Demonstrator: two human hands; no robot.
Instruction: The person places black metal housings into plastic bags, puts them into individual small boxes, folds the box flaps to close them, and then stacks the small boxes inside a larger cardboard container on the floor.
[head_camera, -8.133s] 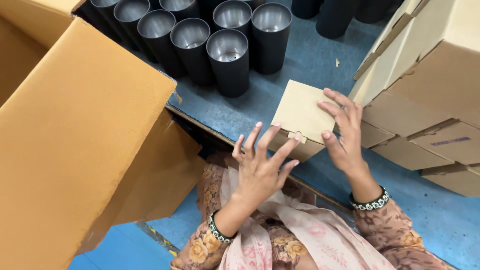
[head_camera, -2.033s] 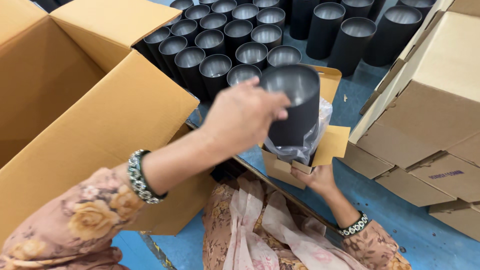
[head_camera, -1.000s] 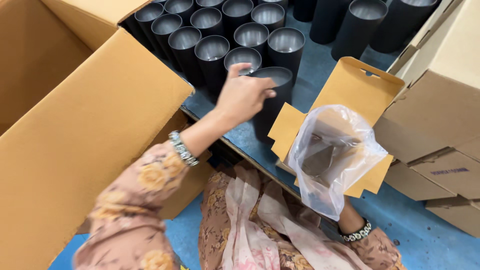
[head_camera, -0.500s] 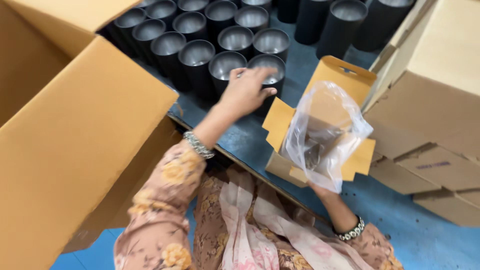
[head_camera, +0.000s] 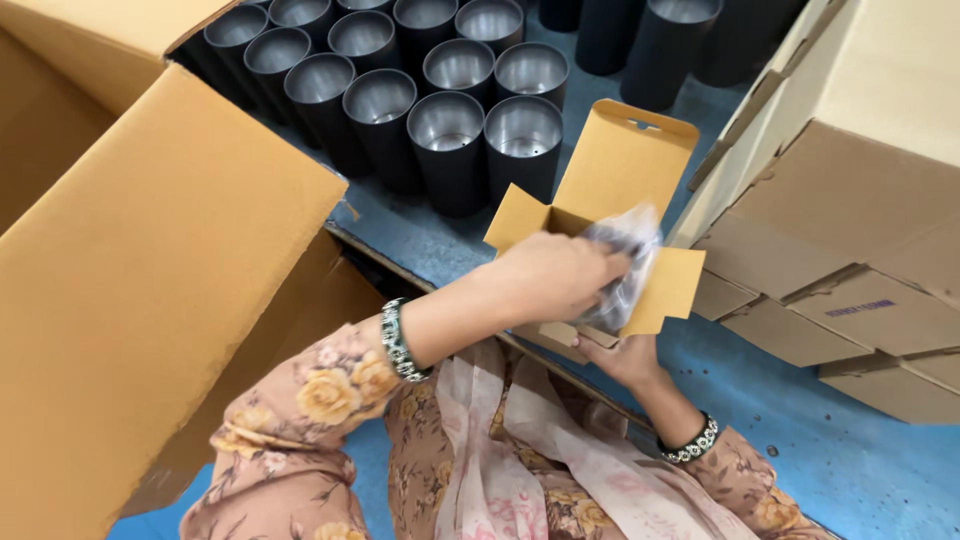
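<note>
My left hand (head_camera: 548, 278) presses the bunched clear plastic bag (head_camera: 628, 250) down into a small open tan cardboard box (head_camera: 620, 160), fingers curled around the bag's top. The bag wraps something dark, mostly hidden inside the box. My right hand (head_camera: 622, 355) grips that box from underneath, at its near edge. Just beyond the box stand several black cylindrical tumblers (head_camera: 445, 130) with shiny metal insides, upright on the blue surface (head_camera: 400, 225).
A big open cardboard carton (head_camera: 150, 260) fills the left side. Stacked closed cartons (head_camera: 850, 200) rise at the right. More black tumblers (head_camera: 660, 40) stand at the back. The blue floor (head_camera: 860, 470) shows at lower right.
My left hand let go of a tumbler among the standing ones and came over to the box, where it now pushes the formerly puffed-up bag down into it.
</note>
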